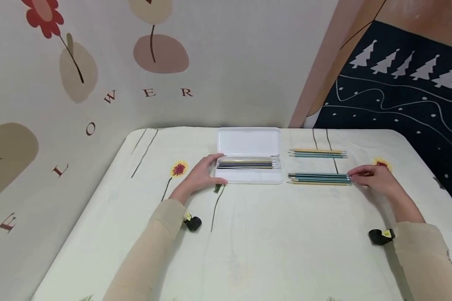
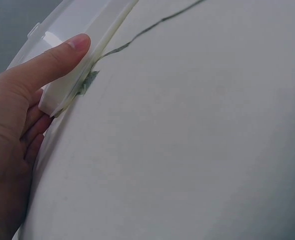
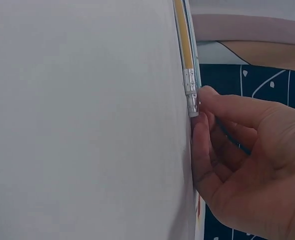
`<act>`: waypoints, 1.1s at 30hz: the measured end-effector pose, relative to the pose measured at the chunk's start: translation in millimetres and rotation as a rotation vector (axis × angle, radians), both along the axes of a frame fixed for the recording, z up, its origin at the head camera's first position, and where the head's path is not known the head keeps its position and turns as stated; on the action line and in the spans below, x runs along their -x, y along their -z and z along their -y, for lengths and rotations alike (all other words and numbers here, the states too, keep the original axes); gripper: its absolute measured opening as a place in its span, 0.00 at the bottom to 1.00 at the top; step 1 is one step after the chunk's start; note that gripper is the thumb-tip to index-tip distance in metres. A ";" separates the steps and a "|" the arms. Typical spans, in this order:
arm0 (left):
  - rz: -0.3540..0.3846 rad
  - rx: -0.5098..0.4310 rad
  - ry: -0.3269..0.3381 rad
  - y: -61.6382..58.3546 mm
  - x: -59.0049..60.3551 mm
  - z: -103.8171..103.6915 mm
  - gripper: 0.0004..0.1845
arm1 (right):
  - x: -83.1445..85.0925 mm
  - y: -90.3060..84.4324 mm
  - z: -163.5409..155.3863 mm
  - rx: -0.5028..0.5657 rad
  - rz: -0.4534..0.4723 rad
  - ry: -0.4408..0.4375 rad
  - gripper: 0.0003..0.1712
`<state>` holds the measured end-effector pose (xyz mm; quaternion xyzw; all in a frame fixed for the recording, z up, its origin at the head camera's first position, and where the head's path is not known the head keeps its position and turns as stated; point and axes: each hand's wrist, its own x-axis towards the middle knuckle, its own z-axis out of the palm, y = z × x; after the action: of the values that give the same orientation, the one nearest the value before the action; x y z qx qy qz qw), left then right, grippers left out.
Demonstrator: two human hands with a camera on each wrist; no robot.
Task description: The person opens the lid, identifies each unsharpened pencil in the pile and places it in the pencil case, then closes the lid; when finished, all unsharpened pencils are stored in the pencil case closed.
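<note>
An open white pencil case (image 1: 250,177) lies on the table with its lid (image 1: 248,141) folded back. Several dark and yellow pencils (image 1: 246,164) lie inside it. My left hand (image 1: 202,173) holds the case's left end, its thumb along the near edge and its fingers at the far corner. To the right of the case lies a row of green, dark and yellow pencils (image 1: 318,179). My right hand (image 1: 376,179) pinches a pencil at this row's eraser end. In the right wrist view, a yellow pencil (image 3: 186,40) lies beside the fingertips; which pencil is pinched is partly hidden.
Another small group of yellow and green pencils (image 1: 318,153) lies farther back. A pale, flower-printed cloth (image 1: 278,242) covers the table. Behind it hangs a printed curtain (image 1: 241,62), with a dark tree-patterned cloth (image 1: 391,100) at the right.
</note>
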<state>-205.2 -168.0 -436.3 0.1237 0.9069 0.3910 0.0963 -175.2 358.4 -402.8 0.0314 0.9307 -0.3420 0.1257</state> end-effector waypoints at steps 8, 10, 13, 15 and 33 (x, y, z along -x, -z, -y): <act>-0.002 0.006 -0.006 -0.5 -1.6 -1.3 0.51 | -1.1 -0.3 7.0 -0.033 -0.020 0.000 0.19; -0.001 0.005 -0.006 -1.2 -2.2 -1.3 0.51 | -0.3 -0.4 7.9 -0.037 -0.012 0.003 0.20; -0.003 0.006 0.001 -2.0 -2.3 -0.9 0.51 | 1.0 -1.1 8.6 -0.043 0.005 -0.002 0.19; 0.000 0.009 0.002 -1.9 -2.0 -0.8 0.51 | 1.8 -1.4 8.7 -0.044 0.014 -0.009 0.19; -0.011 0.020 0.009 1.9 1.4 -0.2 0.52 | -3.1 -10.5 8.1 0.147 -0.023 0.135 0.29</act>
<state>-206.6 -167.8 -438.2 0.1290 0.9107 0.3808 0.0944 -172.1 350.3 -392.3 0.0809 0.9002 -0.4176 0.0934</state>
